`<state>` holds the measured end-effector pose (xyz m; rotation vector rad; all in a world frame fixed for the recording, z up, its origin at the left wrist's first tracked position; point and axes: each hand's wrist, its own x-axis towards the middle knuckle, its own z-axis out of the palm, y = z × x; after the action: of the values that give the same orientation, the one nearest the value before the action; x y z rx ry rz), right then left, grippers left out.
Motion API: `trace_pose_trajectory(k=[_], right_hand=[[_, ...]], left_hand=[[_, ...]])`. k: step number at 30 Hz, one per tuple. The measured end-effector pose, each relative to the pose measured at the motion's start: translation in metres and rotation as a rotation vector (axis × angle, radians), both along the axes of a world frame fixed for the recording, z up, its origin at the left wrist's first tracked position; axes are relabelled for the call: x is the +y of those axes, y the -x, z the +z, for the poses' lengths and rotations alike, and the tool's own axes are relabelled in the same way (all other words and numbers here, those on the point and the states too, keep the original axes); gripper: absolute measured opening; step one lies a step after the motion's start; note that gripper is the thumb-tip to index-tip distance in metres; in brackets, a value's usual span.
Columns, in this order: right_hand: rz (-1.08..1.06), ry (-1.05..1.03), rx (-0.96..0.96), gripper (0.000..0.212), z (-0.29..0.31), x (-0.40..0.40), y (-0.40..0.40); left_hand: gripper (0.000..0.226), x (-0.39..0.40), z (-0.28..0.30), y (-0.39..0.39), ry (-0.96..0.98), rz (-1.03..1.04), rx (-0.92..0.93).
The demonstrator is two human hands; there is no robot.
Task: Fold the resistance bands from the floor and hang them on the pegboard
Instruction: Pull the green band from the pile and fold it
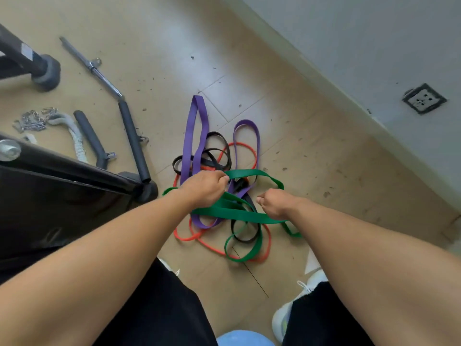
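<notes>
A tangle of resistance bands lies on the tiled floor ahead of my feet. A wide green band [245,174] is lifted above the heap: my left hand [203,187] grips one stretch of it, and my right hand [275,204] grips another stretch a little lower and to the right. More of the green loops down to the floor. Under it lie a purple band [198,126], a black band [218,156] and an orange-red band [185,237], all crossing each other. No pegboard is in view.
Black machine frame [62,171] and its rubber feet stand at the left. A metal cable bar [99,73], padded handles, a rope and a chain [32,122] lie on the floor at left. A white wall with a socket [424,98] runs along the right.
</notes>
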<state>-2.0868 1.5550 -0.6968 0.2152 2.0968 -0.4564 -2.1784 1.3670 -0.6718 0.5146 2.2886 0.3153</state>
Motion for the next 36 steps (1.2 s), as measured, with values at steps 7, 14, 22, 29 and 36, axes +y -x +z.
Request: trace_pose_trajectory(k=[7, 14, 22, 29, 36], right_hand=[[-0.115, -0.02, 0.108, 0.051, -0.045, 0.01, -0.006], [-0.137, -0.075, 0.21, 0.05, -0.036, 0.008, -0.03], [-0.129, -0.024, 0.284, 0.045, -0.012, -0.014, -0.052], [-0.064, -0.101, 0.241, 0.049, -0.032, -0.012, -0.059], [-0.075, -0.037, 0.214, 0.045, -0.083, -0.034, -0.035]], left_hand=[[0.043, 0.013, -0.018, 0.017, -0.005, 0.028, 0.041], [0.046, 0.028, 0.008, -0.007, -0.066, -0.016, 0.148], [0.045, 0.013, 0.063, -0.016, 0.039, -0.188, 0.146], [0.043, -0.007, 0.089, -0.01, 0.066, -0.254, 0.32], [0.037, -0.024, 0.027, -0.012, 0.338, -0.506, 0.152]])
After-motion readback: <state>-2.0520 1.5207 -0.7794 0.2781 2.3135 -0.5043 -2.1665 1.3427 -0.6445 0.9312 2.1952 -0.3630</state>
